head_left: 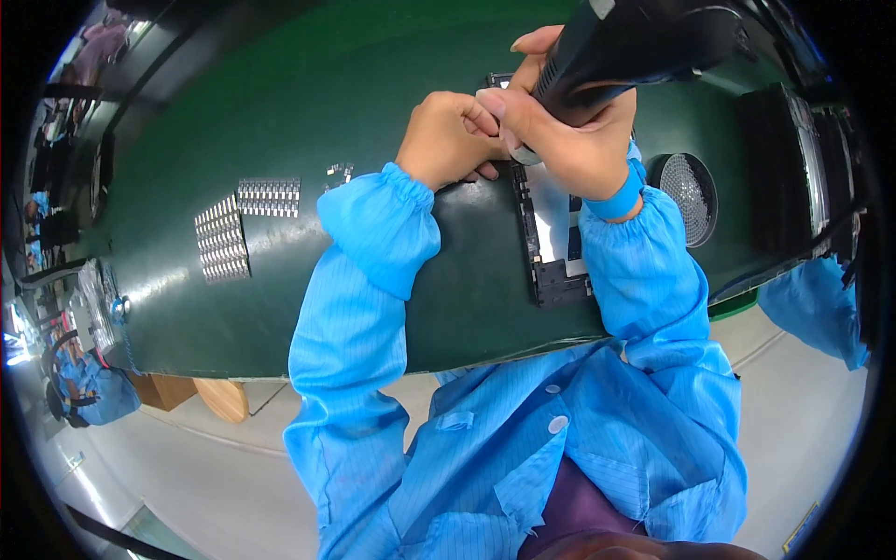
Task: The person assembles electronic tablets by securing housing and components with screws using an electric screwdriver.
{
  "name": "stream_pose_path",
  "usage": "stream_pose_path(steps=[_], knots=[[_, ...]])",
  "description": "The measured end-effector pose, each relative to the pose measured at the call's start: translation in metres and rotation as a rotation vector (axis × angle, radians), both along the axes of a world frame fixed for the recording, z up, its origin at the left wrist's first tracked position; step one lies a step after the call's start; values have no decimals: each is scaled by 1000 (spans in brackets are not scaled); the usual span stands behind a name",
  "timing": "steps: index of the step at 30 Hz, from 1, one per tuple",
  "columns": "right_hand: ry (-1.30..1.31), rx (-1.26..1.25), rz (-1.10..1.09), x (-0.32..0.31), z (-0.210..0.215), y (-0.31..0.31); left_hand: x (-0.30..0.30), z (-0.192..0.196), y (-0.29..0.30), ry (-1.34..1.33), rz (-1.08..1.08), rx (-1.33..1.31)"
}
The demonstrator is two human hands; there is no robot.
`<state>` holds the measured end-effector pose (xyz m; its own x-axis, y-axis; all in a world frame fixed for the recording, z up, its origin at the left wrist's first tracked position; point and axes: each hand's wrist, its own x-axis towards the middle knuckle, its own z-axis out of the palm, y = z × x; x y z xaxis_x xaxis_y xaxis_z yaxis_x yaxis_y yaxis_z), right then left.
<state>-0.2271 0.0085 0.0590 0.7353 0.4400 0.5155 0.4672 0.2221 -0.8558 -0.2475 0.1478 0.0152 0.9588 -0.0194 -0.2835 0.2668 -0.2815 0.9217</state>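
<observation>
My right hand (588,140) is wrapped round a thick black power tool (644,56), which looks like an electric screwdriver and slants down to the left. Its tip is hidden behind my fingers. Beside it, my left hand (453,140) has its fingers curled in and pressed together, close to my right fingertips; whatever they pinch is out of sight. Under and beside both hands lies a flat device frame (549,219), black at the edges with a silver panel. My right hand and forearm cover part of it.
Two sheets of small metallic parts (269,196) (222,239) lie on the green table (168,177) at left, with loose small pieces (340,174) nearby. A round dish (688,198) of tiny pieces sits right of my forearm. Dark stacked panels (789,168) stand at far right.
</observation>
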Motion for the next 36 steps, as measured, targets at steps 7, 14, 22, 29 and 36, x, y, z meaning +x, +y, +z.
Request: stream_pose_path(steps=[7, 14, 22, 29, 36], knots=[[-124, 44, -171, 12, 38, -54, -4, 14, -6, 123, -11, 16], [-89, 137, -321, 22, 24, -155, -6, 14, -5, 116, 25, 0], [-43, 163, -456, 30, -6, -182, -5, 16, -9, 141, 55, 1], [-30, 153, -411, 32, -6, -176, -4, 17, -11, 141, 54, 20], [-67, 48, -411, 31, -9, -171, -6, 17, -8, 127, 31, 41]])
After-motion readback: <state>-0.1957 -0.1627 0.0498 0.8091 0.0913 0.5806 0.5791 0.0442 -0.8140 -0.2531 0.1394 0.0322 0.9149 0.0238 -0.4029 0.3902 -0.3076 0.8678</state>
